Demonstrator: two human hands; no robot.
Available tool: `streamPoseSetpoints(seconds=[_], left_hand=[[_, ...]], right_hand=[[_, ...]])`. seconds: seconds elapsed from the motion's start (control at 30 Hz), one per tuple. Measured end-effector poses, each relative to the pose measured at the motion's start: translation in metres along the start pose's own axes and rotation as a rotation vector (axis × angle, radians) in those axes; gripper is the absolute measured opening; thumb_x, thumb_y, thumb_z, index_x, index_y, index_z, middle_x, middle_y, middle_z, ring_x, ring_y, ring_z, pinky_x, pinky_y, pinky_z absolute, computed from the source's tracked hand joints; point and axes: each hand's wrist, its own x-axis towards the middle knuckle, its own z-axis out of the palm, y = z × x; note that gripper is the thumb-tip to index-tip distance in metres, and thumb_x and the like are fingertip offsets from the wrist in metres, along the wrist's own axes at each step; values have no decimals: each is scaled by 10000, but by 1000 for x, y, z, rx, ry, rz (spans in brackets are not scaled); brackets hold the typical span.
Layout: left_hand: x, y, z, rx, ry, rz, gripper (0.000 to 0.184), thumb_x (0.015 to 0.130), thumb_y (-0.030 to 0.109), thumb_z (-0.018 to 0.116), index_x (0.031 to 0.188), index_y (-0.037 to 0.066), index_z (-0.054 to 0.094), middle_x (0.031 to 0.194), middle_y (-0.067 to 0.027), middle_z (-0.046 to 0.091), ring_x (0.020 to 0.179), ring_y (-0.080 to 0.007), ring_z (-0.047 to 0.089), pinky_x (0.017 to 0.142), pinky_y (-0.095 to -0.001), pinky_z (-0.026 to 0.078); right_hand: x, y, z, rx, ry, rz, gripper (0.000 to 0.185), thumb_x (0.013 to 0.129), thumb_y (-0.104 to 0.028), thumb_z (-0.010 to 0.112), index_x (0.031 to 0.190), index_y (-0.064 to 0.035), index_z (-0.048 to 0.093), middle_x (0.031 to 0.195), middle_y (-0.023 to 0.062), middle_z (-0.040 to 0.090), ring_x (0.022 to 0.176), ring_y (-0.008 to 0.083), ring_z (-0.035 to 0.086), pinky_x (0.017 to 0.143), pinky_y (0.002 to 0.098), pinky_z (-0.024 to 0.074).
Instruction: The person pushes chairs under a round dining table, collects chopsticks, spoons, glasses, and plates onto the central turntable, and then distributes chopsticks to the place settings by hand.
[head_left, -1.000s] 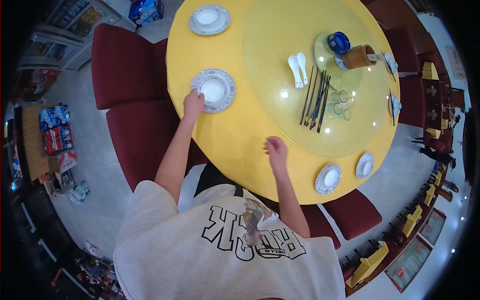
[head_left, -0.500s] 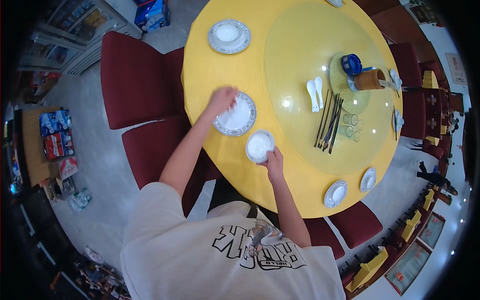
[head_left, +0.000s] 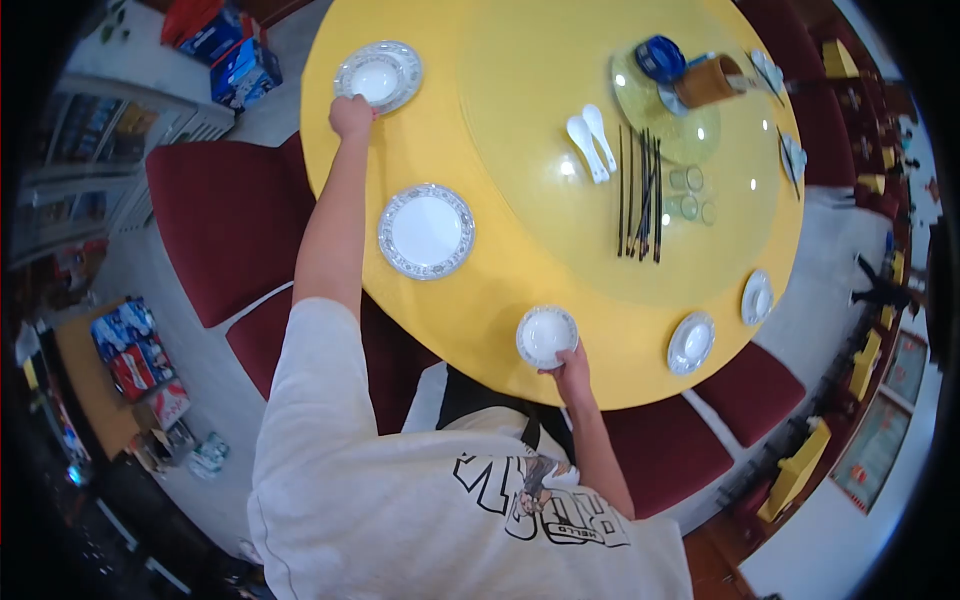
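Observation:
My left hand (head_left: 352, 117) reaches to the far left of the yellow table (head_left: 480, 290), its fingers closed on the near rim of a patterned bowl (head_left: 376, 80) that sits on a plate (head_left: 409, 72). Nearer to me lies a bare patterned plate (head_left: 426, 231). In my right hand (head_left: 572, 374) is another white bowl (head_left: 547, 337), gripped by its rim above the table's near edge.
Two white spoons (head_left: 587, 149), black chopsticks (head_left: 640, 200), small glasses (head_left: 686, 207), a blue tin (head_left: 661, 59) and a wooden cup (head_left: 708, 82) stand on the glass turntable. Plates with bowls (head_left: 691, 343) sit at right. Dark red chairs (head_left: 225, 220) surround the table.
The nearer plate's bowl was lifted off and passed to my right hand, which has carried it right. My left hand has moved from that setting to the far-left bowl.

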Motion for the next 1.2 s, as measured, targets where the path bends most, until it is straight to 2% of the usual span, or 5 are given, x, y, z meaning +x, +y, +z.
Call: streamPoseSetpoints(seconds=[0.4,0.87,1.07,1.13,1.2], left_hand=[[-386,-14,-53,-259,-845,-21,119,894,86,512,858,-9,573,673,-44,586,506,-92,547,457,-231,448],[-588,27,3,49,-1061,119,123,894,88,520,870,-22,570,626,-54,583,488,-100,556,447,-234,449],[-638,14,58,300,-937,779,165,902,159,531,933,4,579,820,-88,622,707,-146,618,498,-258,486],[-665,24,66,16,-1200,27,234,912,197,528,1059,18,561,935,-86,615,797,-176,610,572,-275,525],[-674,26,71,-22,-1292,-143,302,923,192,519,1169,17,522,969,-78,616,796,-179,611,614,-291,546]], right_hand=[[9,0,-38,-115,-29,-193,445,1012,-367,338,1345,-81,410,1018,71,605,775,120,600,556,261,506],[-42,-1,-178,14,-32,-357,477,1018,-405,285,1321,-74,447,893,34,607,640,68,570,481,202,462],[-54,7,-237,86,87,-341,487,1016,-424,284,1332,-89,439,903,26,602,642,70,563,483,209,456],[-55,7,-251,69,112,-338,497,1015,-444,275,1338,-101,433,916,22,599,664,74,567,494,222,455],[-58,9,-261,139,141,-364,467,1016,-396,294,1318,-81,459,881,24,591,645,59,553,465,189,433]])
